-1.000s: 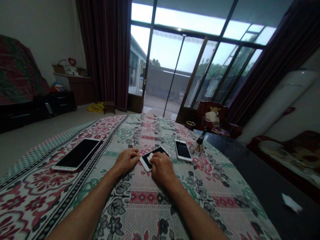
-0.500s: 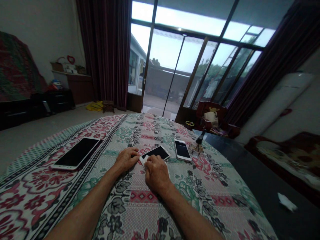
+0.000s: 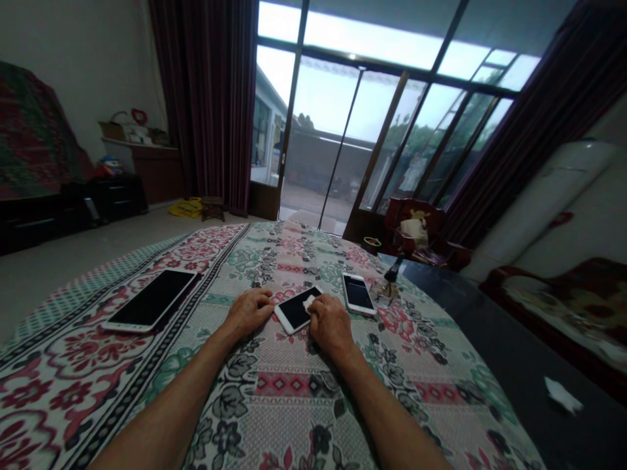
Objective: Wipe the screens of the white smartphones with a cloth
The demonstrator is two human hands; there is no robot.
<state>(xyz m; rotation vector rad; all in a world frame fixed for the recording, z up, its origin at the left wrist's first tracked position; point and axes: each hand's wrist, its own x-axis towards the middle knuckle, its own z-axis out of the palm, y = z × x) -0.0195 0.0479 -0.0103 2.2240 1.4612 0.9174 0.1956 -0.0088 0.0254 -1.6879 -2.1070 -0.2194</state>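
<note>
A white smartphone (image 3: 296, 314) with a dark screen lies face up and slanted on the patterned tablecloth between my hands. My left hand (image 3: 251, 312) rests on the cloth, its fingers curled and holding the phone's left edge. In the closed fingers of my right hand (image 3: 332, 326) is a crumpled white tissue (image 3: 308, 302), pressed on the right part of the screen. Part of the tissue is hidden by those fingers. To the right of my right hand lies a second white phone (image 3: 358, 294). A larger white-framed phone (image 3: 151, 301) lies far to the left.
The round table has a flowered tablecloth (image 3: 279, 418). Past the second phone stands a small glass item with a black top (image 3: 392, 277). A dark surface (image 3: 509, 352) to the right bears another white tissue (image 3: 563, 395). A wooden chair (image 3: 416, 228) stands by the glass doors.
My right hand has slid with the tissue from the near left end of the middle phone to its right part, uncovering the lower screen. My left hand has stayed put.
</note>
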